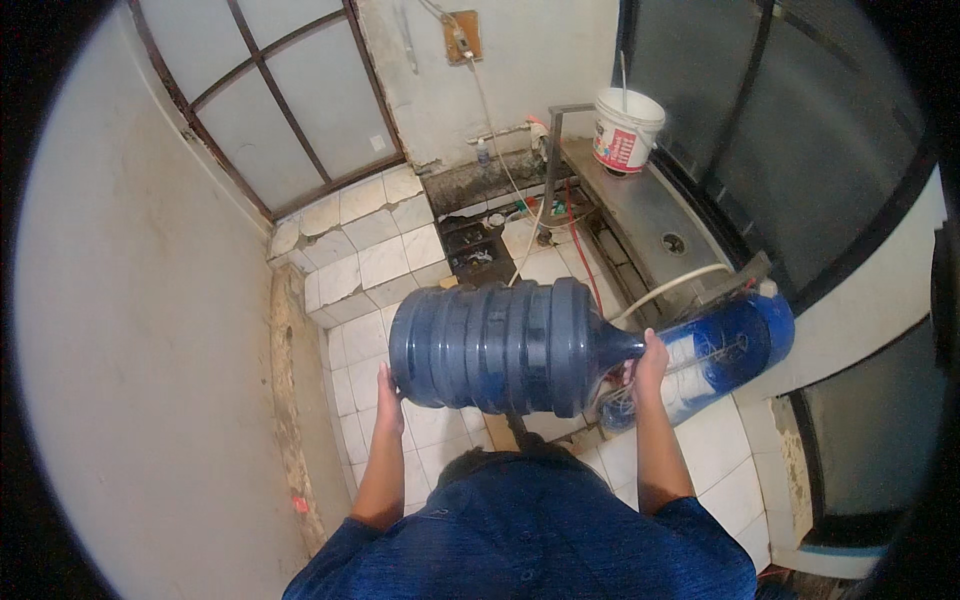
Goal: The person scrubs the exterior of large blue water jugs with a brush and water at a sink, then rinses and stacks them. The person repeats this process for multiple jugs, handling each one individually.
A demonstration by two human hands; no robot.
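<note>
Plainly, the left grip (pixel 390 402) is spread, fingers forward, against a blue jug's (pixel 485 345) base — right grip (pixel 651 364) clasping its neck.

No wording can be read. Well beyond the right hand (pixel 650 366), a round white plastic bucket (pixel 642 130) carries a printed label with a red panel (pixel 622 150); pale upright strokes like lettering show in it, too blurred to make out, with smaller coloured patches on its left. Just right of the same hand, a long blue-and-white cylinder (pixel 700 352) shows thin dark lines; whether they are writing, a drawing or cord cannot be told. Far beyond the left hand (pixel 390 402), 1 small white square (pixel 377 142) stands on a frosted glass door pane (pixel 325 95), any print too small to tell.
</note>
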